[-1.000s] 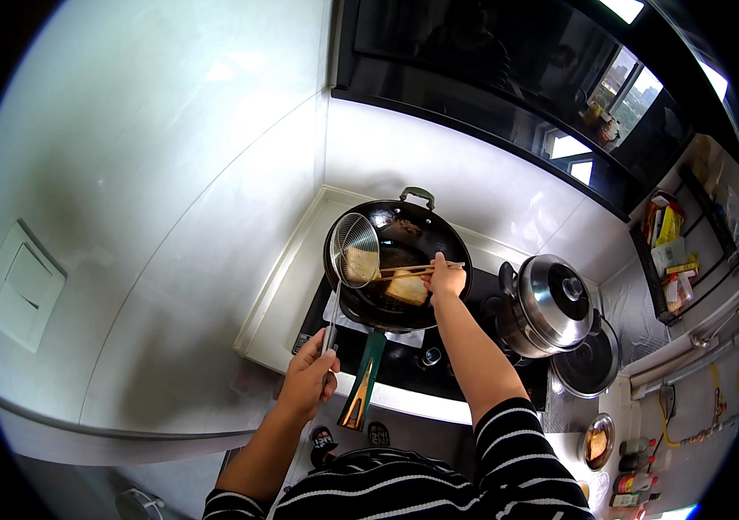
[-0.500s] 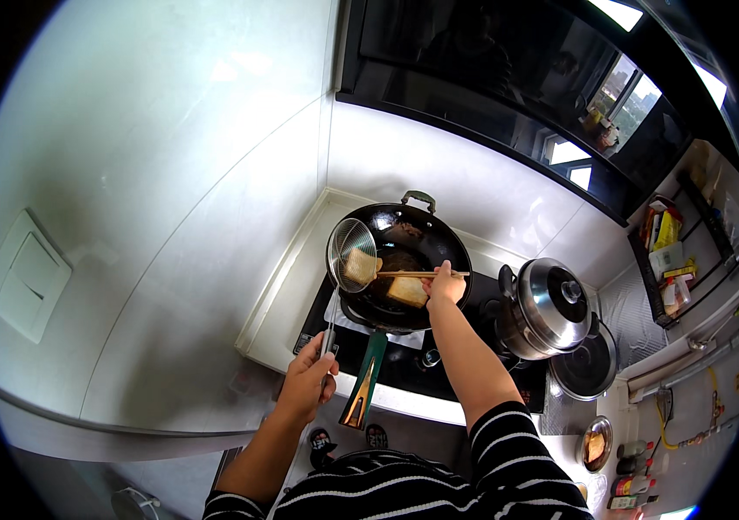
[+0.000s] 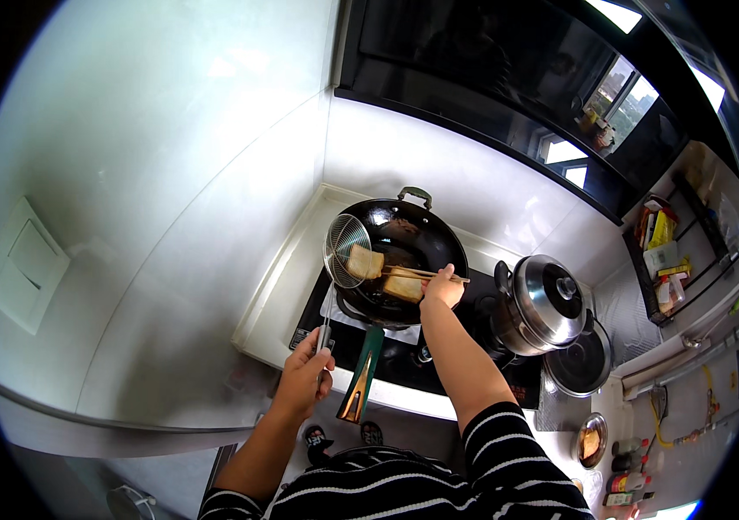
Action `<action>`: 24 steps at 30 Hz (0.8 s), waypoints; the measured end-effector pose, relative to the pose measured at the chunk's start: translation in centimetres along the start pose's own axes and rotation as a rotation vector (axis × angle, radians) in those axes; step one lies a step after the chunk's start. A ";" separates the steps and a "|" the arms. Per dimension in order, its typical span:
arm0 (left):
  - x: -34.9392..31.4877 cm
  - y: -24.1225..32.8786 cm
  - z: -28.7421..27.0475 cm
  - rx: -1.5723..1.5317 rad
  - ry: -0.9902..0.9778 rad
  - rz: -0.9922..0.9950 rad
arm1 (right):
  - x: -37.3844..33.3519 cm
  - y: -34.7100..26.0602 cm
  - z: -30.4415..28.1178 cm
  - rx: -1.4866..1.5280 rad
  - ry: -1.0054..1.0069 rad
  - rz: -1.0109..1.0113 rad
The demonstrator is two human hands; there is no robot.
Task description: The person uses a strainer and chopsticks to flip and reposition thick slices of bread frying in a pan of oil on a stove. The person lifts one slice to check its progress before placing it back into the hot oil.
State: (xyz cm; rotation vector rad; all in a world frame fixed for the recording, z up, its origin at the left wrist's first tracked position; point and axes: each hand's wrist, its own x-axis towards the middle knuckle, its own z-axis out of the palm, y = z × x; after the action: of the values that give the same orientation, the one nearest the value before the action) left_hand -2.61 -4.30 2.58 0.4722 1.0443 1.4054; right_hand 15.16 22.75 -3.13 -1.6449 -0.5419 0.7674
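My left hand [image 3: 307, 373] is closed round the handle of a wire-mesh skimmer [image 3: 339, 238], whose basket hangs over the left side of a black wok [image 3: 428, 227]. One browned bread slice [image 3: 365, 262] lies at the basket's right rim, partly over the mesh. A second bread slice [image 3: 404, 284] rests in the wok, to its right. Wooden chopsticks [image 3: 413, 274] are gripped in my right hand [image 3: 444, 286], above the wok's right side. Their tips are by the first slice's right edge; whether they pinch it I cannot tell.
The wok's green handle [image 3: 369, 355] points toward me over the black cooktop's [image 3: 404, 355] front edge. Right of it stand a lidded steel pot [image 3: 547, 303] and a dark round pan [image 3: 579, 364]. A metal bowl [image 3: 593, 438] holds another browned slice, near several bottles [image 3: 629, 472].
The first slice has shifted right in relation to the skimmer basket. The chopsticks now slope more, tips higher than the hand end. Both hands keep their grips; the whole view has moved slightly.
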 end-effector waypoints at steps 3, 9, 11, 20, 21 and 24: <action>0.1 0.0 0.0 -0.005 -0.024 -0.001 | 0.0 0.8 0.3 -0.003 -0.013 -0.002; 0.2 0.1 0.1 -0.013 -0.019 0.000 | -0.2 0.5 0.1 0.096 -0.077 0.137; 0.2 0.1 0.1 -0.015 -0.008 0.000 | 0.2 0.7 0.3 0.077 -0.114 0.157; 0.5 -0.2 -0.2 -0.034 0.005 -0.008 | -0.6 0.8 1.2 0.106 -0.244 0.103; 0.5 -0.2 -0.2 -0.033 0.012 -0.009 | -0.6 1.0 1.3 0.110 -0.256 0.087; 0.3 0.1 0.0 -0.029 0.016 -0.018 | -0.8 1.3 1.7 0.129 -0.288 0.045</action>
State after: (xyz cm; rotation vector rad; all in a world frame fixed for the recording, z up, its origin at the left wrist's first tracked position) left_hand -2.73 -4.01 2.61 0.4302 1.0369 1.4086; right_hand 13.31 23.05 -4.38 -1.4396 -0.6454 1.0603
